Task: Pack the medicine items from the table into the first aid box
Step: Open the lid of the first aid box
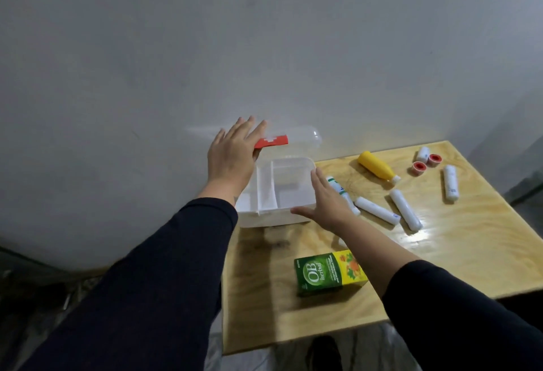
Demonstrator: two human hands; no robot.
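A white first aid box [289, 192] stands open at the table's far left corner, with empty compartments inside. Its clear lid [299, 139], with a red cross label, leans back against the wall. My left hand [232, 154] rests flat on the lid's left part, fingers spread. My right hand [326, 204] lies open against the box's right front corner. Beside it lie a green-striped tube [338, 187] and two white rolls [377, 210] [407, 209]. A yellow bottle [377, 167] lies farther back. A green and yellow OB herbal carton [329, 272] sits near the front.
The wooden table [470, 253] stands against a grey wall. Two red-centred tape rolls [419, 167] [435, 159] and more white rolls [451, 184] [423, 154] lie at the far right. The floor shows left of and below the table.
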